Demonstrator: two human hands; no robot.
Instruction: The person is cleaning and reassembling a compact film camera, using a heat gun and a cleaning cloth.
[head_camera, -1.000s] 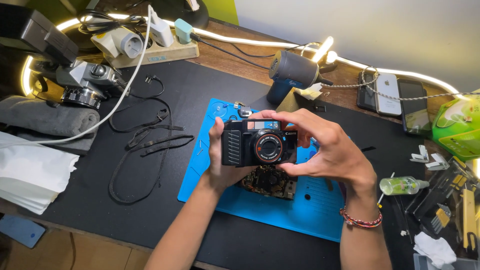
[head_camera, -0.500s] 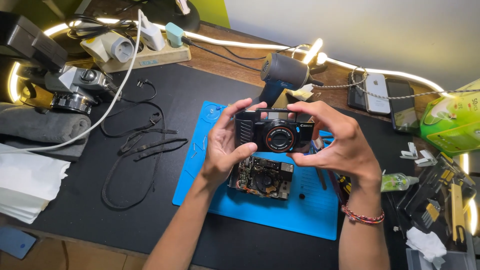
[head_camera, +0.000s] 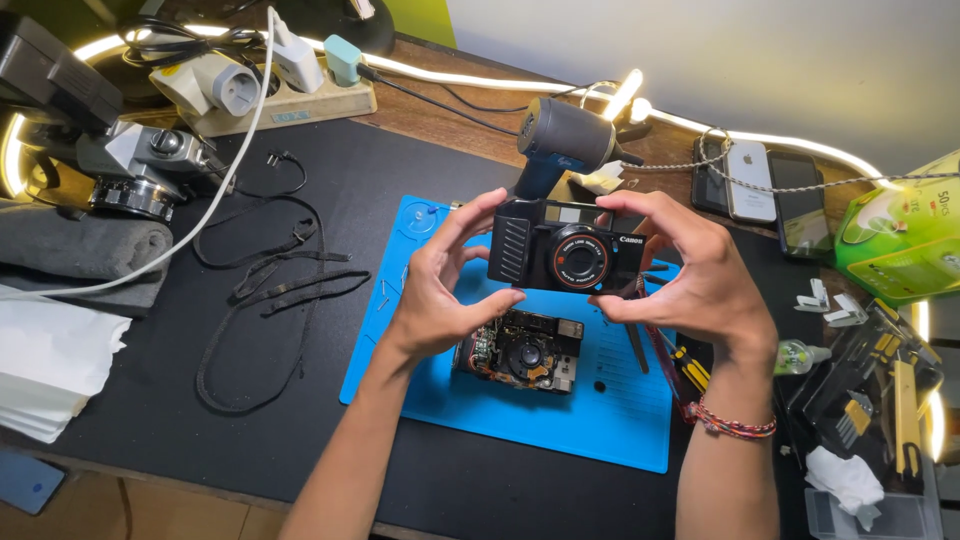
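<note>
Both hands hold a black camera front shell (head_camera: 563, 253) with a red-ringed lens, lifted above a blue work mat (head_camera: 430, 395). My left hand (head_camera: 440, 290) grips the shell's left side, thumb under it and fingers over the top. My right hand (head_camera: 690, 272) pinches its right side. Below the shell, on the mat, lies the bare camera body (head_camera: 520, 350) with its circuit boards and lens mount exposed.
A silver camera (head_camera: 135, 165) sits on a grey cloth at far left, a black strap (head_camera: 265, 290) beside it. A power strip (head_camera: 270, 95), a grey blower (head_camera: 560, 145), two phones (head_camera: 760, 185), a green pack (head_camera: 900, 235) and screwdrivers (head_camera: 690, 365) surround the mat.
The black shell has come up and away from the bare camera body, which now lies uncovered on the mat. Both hands have risen slightly toward the far side.
</note>
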